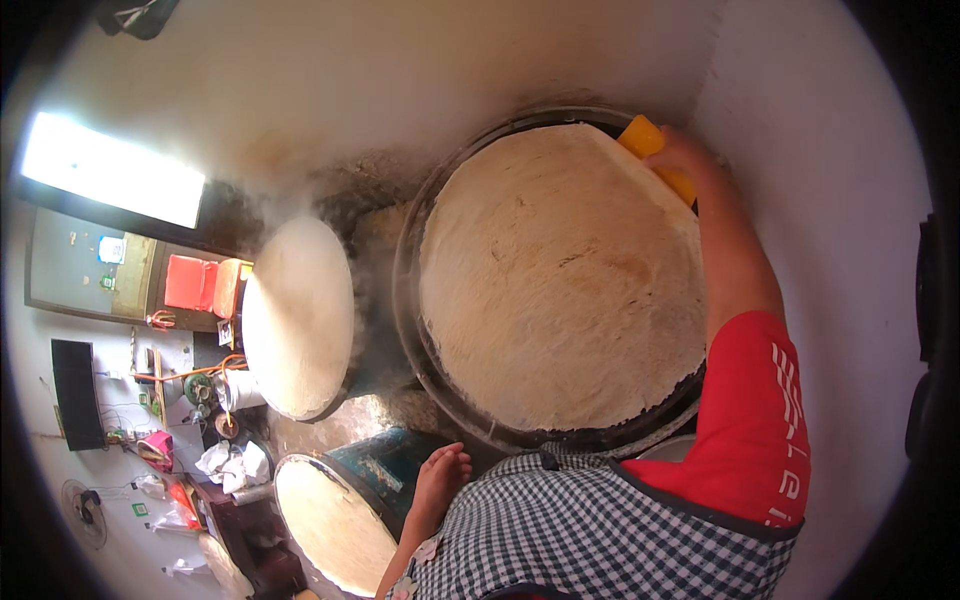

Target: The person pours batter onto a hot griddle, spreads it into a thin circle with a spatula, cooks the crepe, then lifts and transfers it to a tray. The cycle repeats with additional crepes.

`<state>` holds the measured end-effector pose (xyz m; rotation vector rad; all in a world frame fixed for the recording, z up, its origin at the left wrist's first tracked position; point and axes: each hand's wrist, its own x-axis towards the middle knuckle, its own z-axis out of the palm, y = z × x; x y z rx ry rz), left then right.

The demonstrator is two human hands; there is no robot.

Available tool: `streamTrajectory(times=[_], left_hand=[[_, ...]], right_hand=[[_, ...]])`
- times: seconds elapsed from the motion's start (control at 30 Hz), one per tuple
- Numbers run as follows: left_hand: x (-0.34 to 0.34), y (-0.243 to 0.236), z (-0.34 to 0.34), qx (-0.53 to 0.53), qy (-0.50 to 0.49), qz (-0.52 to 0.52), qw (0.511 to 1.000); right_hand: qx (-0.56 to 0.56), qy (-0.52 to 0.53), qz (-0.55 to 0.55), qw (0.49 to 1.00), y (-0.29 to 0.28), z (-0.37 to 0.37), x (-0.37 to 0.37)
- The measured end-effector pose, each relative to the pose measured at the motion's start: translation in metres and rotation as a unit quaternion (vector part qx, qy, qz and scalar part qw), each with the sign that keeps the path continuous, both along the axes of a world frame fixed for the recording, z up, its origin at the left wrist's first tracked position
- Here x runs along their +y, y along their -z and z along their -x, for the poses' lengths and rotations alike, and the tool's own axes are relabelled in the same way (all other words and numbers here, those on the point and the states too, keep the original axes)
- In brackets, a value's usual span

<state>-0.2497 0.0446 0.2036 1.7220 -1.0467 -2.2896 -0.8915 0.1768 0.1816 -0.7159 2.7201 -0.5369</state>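
My right hand (pixel 672 150) grips a yellow scraper (pixel 640 136) at the upper right rim of a large round griddle (pixel 408 290). A broad, thin beige crepe (pixel 550 280) covers most of the griddle, and its upper right edge appears folded or raised alongside the scraper. My left hand (pixel 446 470) is low in the middle, beside my checked apron (pixel 600 530), with its fingers curled together and nothing visible in them.
A steaming second round griddle (pixel 300 315) stands to the left, and a third (pixel 330 530) at lower left beside a teal stove body (pixel 385 455). Walls (pixel 820 250) close in behind and right. A white bucket (pixel 240 390), hoses and cluttered shelving line the far left.
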Motion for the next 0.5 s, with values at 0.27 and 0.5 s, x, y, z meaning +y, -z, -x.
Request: streamTrajectory(times=[0.27, 0.5], left_hand=[[-0.004, 0.022, -0.03, -0.004, -0.01, -0.014, 1.0], [-0.014, 0.024, 0.0, 0.003, 0.061, 0.029, 0.998]], right_hand=[[-0.107, 0.022, 0.01, 0.994, 0.032, 0.02, 0.086], [-0.056, 0.169, 0.105, 0.978, 0.067, 0.007, 0.154]])
